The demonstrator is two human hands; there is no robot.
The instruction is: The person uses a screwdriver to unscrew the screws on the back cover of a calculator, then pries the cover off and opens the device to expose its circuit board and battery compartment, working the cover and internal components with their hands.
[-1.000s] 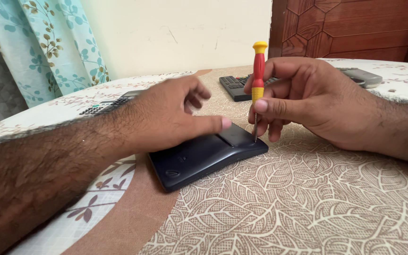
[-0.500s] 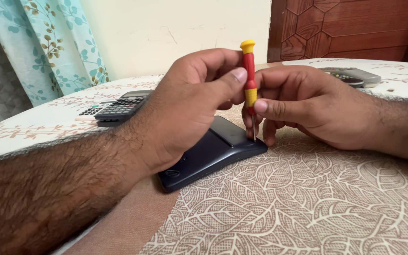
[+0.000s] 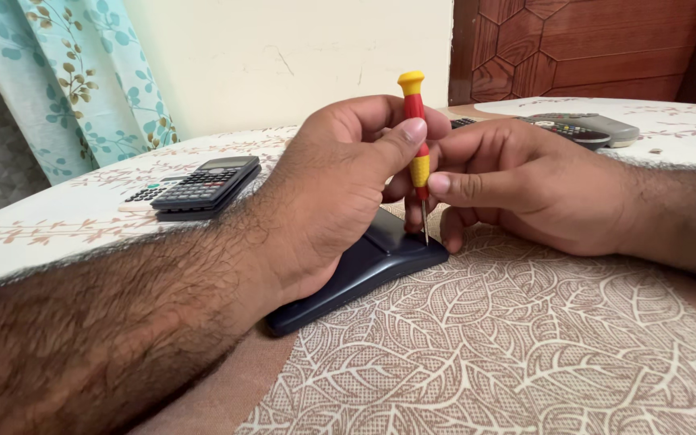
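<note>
A calculator (image 3: 199, 186) lies left of the upright screwdriver (image 3: 416, 149), a remote (image 3: 582, 129) behind right.

You are looking at 1 slim red-and-yellow plastic-handled screwdriver (image 3: 415, 129) and 1 flat black plastic device lying face down (image 3: 364, 270). You are seeing 1 dark grey button calculator (image 3: 203, 185) lying on the left, and 1 grey remote control with coloured buttons (image 3: 586, 127) on the far right. You are using 2 bare hands, 1 left hand (image 3: 328, 193) and 1 right hand (image 3: 525, 181).
</note>
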